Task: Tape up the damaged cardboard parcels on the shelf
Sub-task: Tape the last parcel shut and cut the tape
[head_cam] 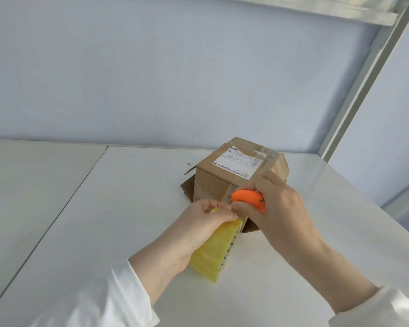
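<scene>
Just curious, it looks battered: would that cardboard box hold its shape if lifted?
Probably not firmly: the cardboard box has creased walls and loose flaps splayed at its base, so it may sag. It would likely slide easily on the smooth white shelf.

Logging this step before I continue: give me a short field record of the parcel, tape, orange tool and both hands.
parcel: brown cardboard, on the white shelf, flaps splayed at its base, label on top
tape roll: yellow, gripped by left hand, in front of the parcel
orange tool: gripped by right hand, at the parcel's near side
hands: close together, fingertips nearly meeting
</scene>
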Motion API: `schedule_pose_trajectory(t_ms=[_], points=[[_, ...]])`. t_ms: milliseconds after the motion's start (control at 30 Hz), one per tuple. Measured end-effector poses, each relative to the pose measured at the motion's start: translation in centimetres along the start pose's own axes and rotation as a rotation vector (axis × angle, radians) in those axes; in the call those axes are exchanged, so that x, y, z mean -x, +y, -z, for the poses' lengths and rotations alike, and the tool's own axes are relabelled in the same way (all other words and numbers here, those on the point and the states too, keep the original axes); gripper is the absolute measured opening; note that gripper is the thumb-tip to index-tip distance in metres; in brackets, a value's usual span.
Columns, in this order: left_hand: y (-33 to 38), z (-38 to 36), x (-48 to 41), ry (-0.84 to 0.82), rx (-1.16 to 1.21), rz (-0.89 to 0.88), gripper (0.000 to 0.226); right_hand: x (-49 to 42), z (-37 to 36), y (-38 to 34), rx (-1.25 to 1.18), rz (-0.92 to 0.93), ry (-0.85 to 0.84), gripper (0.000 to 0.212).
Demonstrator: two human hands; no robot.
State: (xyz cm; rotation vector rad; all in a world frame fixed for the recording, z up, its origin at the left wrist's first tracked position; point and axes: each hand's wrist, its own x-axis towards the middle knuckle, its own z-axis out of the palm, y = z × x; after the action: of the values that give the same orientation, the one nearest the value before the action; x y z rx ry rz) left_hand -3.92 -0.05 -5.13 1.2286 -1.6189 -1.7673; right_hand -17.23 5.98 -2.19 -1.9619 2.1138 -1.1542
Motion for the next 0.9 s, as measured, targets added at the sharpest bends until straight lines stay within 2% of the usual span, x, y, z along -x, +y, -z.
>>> schedule_pose_trajectory(t_ms=[300, 467, 600, 767, 900], points=[[-0.3, -0.2, -0.1, -0.019, -0.009, -0.046, 0.044, -0.1, -1.5, 0.2, 0.218, 0.122, 0.095, 0.017], [-0.3, -0.4, -0.3, -0.020, -0.012, -0.050, 0.045, 0.1, -1.9, 0.0, 0.315, 0.125, 0.103, 0.019], [-0.2, -0.2, -0.3, -0.027, 0.002, -0.051, 0.046, -0.3, -1.1, -0.2, 0.291, 0.067, 0.015, 0.015], [-0.1, 0.1, -0.3, -0.043, 0.028, -0.022, 0.035, -0.3, 0.5, 0.4, 0.291, -0.009, -0.024, 0.010], [-0.1, 0.1, -0.4, -0.041, 0.016, -0.033, 0.033, 0.4, 1.5, 1.3, 0.416, -0.077, -0.101, 0.009]])
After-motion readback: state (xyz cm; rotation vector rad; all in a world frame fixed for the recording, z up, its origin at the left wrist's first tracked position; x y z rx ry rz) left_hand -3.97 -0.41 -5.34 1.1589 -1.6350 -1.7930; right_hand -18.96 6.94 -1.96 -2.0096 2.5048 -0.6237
